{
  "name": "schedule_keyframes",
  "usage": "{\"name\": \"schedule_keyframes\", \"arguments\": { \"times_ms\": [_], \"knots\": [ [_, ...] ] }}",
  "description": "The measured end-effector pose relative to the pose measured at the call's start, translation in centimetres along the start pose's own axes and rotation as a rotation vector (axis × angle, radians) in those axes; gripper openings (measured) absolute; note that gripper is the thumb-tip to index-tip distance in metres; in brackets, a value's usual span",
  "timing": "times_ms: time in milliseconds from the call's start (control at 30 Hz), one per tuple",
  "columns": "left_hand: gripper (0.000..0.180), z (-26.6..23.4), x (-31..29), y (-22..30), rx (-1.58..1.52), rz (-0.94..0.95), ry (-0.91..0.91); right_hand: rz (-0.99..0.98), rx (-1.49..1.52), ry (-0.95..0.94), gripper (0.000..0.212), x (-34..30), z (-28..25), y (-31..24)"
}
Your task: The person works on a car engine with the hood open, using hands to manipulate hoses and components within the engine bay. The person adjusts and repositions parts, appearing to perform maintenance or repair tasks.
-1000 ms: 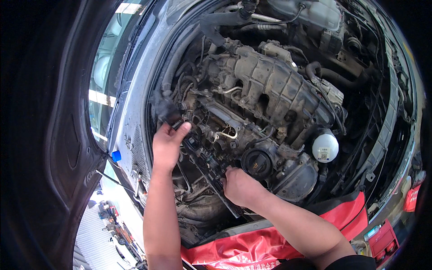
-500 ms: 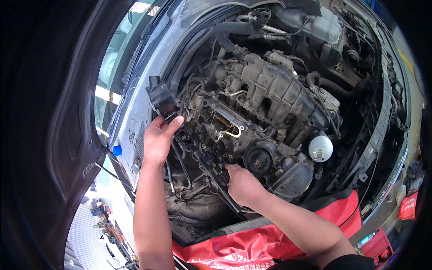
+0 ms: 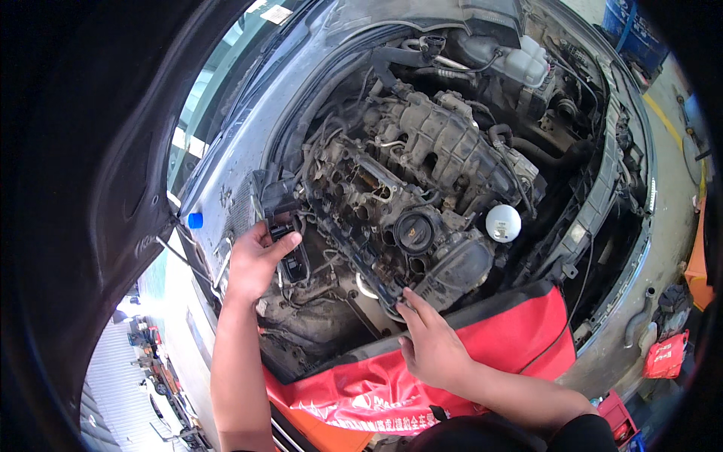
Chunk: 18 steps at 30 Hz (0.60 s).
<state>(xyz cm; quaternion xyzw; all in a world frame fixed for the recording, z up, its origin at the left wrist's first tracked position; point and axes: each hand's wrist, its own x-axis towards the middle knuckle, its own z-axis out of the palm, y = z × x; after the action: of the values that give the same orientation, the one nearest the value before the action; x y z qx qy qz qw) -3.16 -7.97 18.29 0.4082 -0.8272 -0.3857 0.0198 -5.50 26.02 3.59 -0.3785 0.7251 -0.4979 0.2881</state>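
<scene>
My left hand [image 3: 252, 264] is closed, thumb over fingers, on a black plastic housing [image 3: 280, 197] at the left side of the engine [image 3: 444, 135]; its exact kind is unclear. From near it a long black wiring harness rail [image 3: 343, 245] slants down across the engine. At the rail's near end, my right hand [image 3: 433, 343] has its fingers stretched out with the fingertips touching it, and its thumb stands apart. The black oil filler cap [image 3: 414, 232] and open round holes in the engine top lie just beyond that hand.
A red fender cover [image 3: 497, 331] hangs over the car's near edge. A white round cap [image 3: 503, 223] stands right of the engine, and a pale coolant tank [image 3: 523, 64] at the far right. The raised hood [image 3: 83, 151] fills the left. A blue cap [image 3: 196, 220] sits beside the windshield.
My right hand has slid nearer along the rail to its end, its fingers straightening. My left hand stays on the black housing, which has tilted lower. The whole view has shifted.
</scene>
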Motion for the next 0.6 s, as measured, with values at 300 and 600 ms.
{"name": "schedule_keyframes", "arguments": {
  "times_ms": [300,600],
  "knots": [
    [0.043,-4.1,-17.2,-3.7,-0.164,-0.242,0.004,0.106,-0.047,-0.265,0.064,-14.2,-2.3,-1.3],
    [0.046,-7.2,-41.0,-9.0,-0.237,-0.619,0.191,-0.027,-0.188,-0.683,0.066,-20.8,1.0,-2.5]
  ]
}}
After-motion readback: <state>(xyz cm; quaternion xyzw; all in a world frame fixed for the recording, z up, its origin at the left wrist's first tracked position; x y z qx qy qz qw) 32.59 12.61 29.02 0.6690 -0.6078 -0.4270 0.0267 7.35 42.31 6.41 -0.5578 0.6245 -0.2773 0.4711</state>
